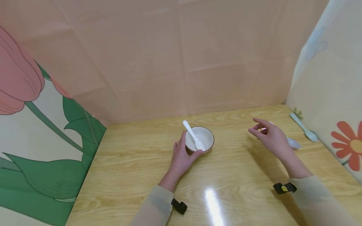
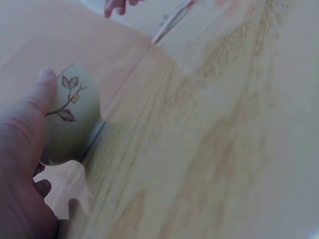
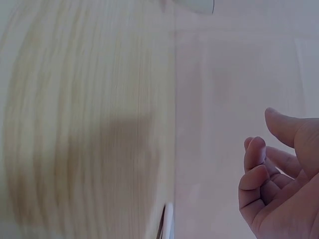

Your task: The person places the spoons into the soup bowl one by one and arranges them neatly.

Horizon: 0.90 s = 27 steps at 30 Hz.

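Note:
A white bowl [image 1: 207, 136] with a thin dark rim stands on the table, a white spoon [image 1: 190, 130] leaning in it with its handle over the far rim. My left hand [image 1: 182, 158] grips the bowl's near left side, thumb and fingers spread around it. From the left wrist, the bowl's outside [image 2: 75, 134] shows a painted twig with leaves. Over on the right, my right hand [image 1: 271, 136] hovers with nothing in its loosely bent fingers. Behind and partly hidden by it lies a pale lavender spoon [image 1: 294, 143].
A pale blue-green spoon [image 1: 304, 128] lies by the right wall, which carries a red flower print. The wooden table [image 1: 135, 175] meets a pinkish back sheet [image 1: 141, 62]. Tulip-printed cloth [image 1: 34, 131] borders the left side.

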Each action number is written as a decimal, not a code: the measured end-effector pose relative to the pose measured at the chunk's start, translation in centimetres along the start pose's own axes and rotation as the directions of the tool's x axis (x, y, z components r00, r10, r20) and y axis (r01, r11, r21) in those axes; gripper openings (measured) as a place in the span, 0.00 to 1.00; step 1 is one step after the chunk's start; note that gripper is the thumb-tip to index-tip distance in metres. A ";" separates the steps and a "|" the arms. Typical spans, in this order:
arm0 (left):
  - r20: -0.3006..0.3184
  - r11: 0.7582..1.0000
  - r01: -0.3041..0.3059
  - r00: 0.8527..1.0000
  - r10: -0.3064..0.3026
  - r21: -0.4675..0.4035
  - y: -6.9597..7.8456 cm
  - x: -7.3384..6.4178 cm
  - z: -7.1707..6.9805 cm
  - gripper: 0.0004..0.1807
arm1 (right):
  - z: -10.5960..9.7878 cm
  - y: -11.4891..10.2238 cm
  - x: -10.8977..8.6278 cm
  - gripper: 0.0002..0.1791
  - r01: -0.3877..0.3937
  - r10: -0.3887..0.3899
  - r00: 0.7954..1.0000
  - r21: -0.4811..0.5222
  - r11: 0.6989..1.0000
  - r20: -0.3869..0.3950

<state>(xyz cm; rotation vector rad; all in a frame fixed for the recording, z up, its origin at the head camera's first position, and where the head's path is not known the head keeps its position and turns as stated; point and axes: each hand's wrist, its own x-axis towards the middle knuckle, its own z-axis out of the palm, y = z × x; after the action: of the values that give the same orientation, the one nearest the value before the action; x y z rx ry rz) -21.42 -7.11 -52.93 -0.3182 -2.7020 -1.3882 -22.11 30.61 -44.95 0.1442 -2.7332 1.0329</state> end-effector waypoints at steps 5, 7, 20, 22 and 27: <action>-0.003 1.000 -0.015 1.000 0.015 -0.006 0.1 0.0 0.0 0.65 | -0.9 1.6 -0.3 0.37 -0.021 0.021 1.000 -0.012 1.000 -0.007; -0.004 1.000 -0.021 1.000 0.021 -0.005 0.2 0.0 0.0 0.65 | -1.2 2.2 -0.4 0.37 -0.029 0.029 1.000 -0.021 0.999 -0.009; -0.005 1.000 -0.027 1.000 0.027 0.001 0.1 0.0 -0.1 0.64 | -3.4 4.8 -0.6 0.37 -0.074 0.076 0.997 -0.104 0.992 0.019; -0.004 1.000 -0.023 1.000 0.023 0.004 0.2 0.0 -0.1 0.64 | -3.7 5.1 -0.7 0.36 -0.073 0.076 0.997 -0.119 0.990 0.016; 0.007 1.000 -0.010 1.000 0.010 -0.003 0.3 0.0 -0.2 0.63 | -4.3 6.1 -1.0 0.35 -0.080 0.084 0.996 -0.124 0.989 0.031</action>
<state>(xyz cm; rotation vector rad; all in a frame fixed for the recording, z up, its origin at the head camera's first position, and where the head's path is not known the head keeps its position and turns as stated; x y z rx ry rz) -21.36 -7.09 -52.57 -0.3366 -2.6999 -1.3916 -21.47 38.04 -46.00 0.0304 -2.8475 0.8866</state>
